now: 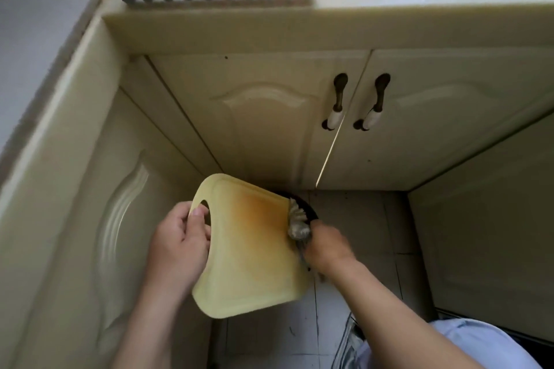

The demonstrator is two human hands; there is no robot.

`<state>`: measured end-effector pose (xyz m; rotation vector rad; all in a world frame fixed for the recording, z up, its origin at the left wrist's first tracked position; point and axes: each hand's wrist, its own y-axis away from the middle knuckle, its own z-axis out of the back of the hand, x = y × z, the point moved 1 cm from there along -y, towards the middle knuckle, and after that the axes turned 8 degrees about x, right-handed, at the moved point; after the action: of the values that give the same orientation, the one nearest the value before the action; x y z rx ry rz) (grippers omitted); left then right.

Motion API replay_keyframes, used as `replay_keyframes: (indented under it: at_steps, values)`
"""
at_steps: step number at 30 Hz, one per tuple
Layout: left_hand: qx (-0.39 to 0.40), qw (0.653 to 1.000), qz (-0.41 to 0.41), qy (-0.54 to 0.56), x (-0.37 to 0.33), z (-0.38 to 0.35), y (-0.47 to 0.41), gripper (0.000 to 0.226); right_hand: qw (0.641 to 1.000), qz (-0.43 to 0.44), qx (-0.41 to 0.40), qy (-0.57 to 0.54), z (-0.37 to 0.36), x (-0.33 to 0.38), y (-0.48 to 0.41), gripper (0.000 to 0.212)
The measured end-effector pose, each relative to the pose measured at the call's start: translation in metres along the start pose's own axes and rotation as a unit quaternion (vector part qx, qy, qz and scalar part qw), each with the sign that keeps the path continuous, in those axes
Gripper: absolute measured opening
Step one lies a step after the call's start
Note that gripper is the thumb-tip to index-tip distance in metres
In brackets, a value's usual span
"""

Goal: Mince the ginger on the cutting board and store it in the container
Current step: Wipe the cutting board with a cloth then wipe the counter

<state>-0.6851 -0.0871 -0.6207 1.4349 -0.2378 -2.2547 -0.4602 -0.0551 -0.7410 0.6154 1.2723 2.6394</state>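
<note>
Left hand (pixel 180 244) grips yellow cutting board (pixel 251 252) by handle hole, board tipped. Right hand (pixel 326 246) curled round thin dark tool (pixel 303 257), blurry, beside ginger bits (pixel 296 223) at board edge, over dark round tub (pixel 308 209).

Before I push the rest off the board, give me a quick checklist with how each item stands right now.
1. Left hand grips the cutting board at its handle hole: ok.
2. Board is tilted down toward the dark round vessel under its far edge: ok.
3. Clump sits at the board's edge, over the vessel: ok.
4. Right hand holds a tool against the clump: ok, but it is too blurred to tell if it is a knife or a scraper.
5. Clump is minced ginger, not peelings: cannot tell.
6. Vessel is the storage container, not a bin: cannot tell.
</note>
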Motion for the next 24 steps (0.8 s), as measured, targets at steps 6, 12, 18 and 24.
replay_keyframes:
  at_steps: [6, 12, 18, 24]
  values:
    - [-0.027, 0.999, -0.017, -0.023, 0.001, -0.009, 0.002, 0.024, 0.927, 0.319, -0.124, -0.151, -0.015, 0.068, 0.052, 0.037]
    - [-0.055, 0.996, -0.056, -0.036, -0.004, 0.002, 0.013, 0.027, 0.841, 0.462, -0.168, -0.227, -0.020, 0.109, 0.083, 0.024]
    - [-0.056, 0.995, -0.086, 0.019, -0.007, 0.008, 0.027, 0.024, 0.825, 0.425, -0.247, -0.278, -0.033, 0.117, 0.067, 0.038]
    - [-0.103, 0.992, -0.068, 0.006, 0.009, 0.005, 0.034, 0.025, 0.904, 0.145, -0.089, -0.391, -0.054, 0.083, -0.035, 0.023]
